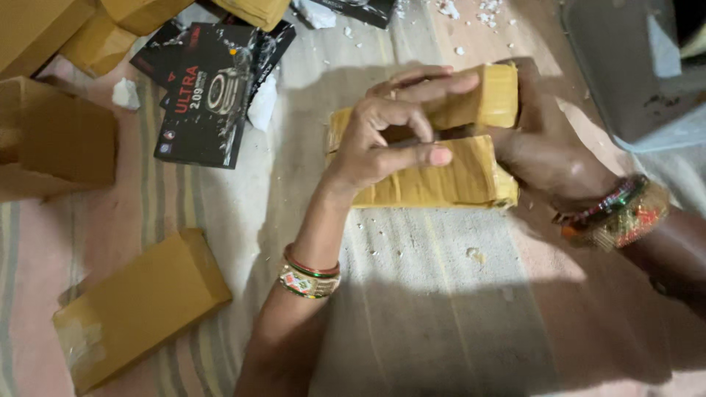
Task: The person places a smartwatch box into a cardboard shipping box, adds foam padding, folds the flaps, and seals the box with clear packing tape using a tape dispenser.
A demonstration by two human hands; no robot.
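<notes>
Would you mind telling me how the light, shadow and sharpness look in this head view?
Head view: warm, dim light; a broad shadow covers the striped cloth below the hands; left hand and right hand on the tan box are fairly sharp; the grey tray at top right is soft; no glare.

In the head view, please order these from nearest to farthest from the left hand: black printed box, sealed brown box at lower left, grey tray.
From the left hand:
1. Black printed box, to its left, above.
2. Grey tray, upper right corner.
3. Sealed brown box, lower left.
</notes>
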